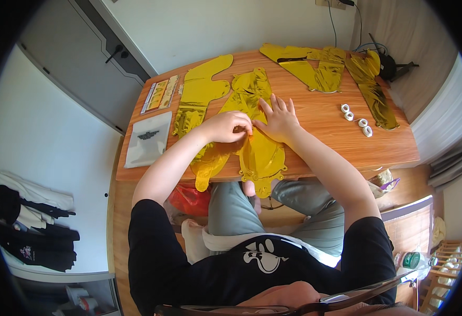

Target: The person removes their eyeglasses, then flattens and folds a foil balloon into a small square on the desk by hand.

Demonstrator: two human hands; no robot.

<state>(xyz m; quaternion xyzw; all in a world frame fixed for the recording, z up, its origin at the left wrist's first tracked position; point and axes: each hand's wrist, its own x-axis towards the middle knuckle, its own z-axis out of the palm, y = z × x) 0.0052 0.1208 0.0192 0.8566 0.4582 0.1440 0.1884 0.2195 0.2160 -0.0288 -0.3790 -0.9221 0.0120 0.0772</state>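
Observation:
A flat, uninflated gold foil balloon [267, 158] lies in front of me, its lower end hanging over the table's near edge. My left hand [225, 127] pinches a fold of its foil between thumb and fingertips. Beside it, my right hand [279, 120] rests on the foil, palm down with fingers spread. Another gold foil part [205, 171] lies under my left wrist and also reaches past the edge; whether it belongs to the same balloon I cannot tell. Further left is a flat gold foil balloon [202, 79] with a rounded, branching outline.
More gold foil balloons [325, 68] lie at the back right of the wooden table [315, 116]. Small white rolls [348, 116] sit at the right. A clear plastic packet [149, 139] and a printed card [161, 95] lie left. A black router [391, 68] stands at the far right corner.

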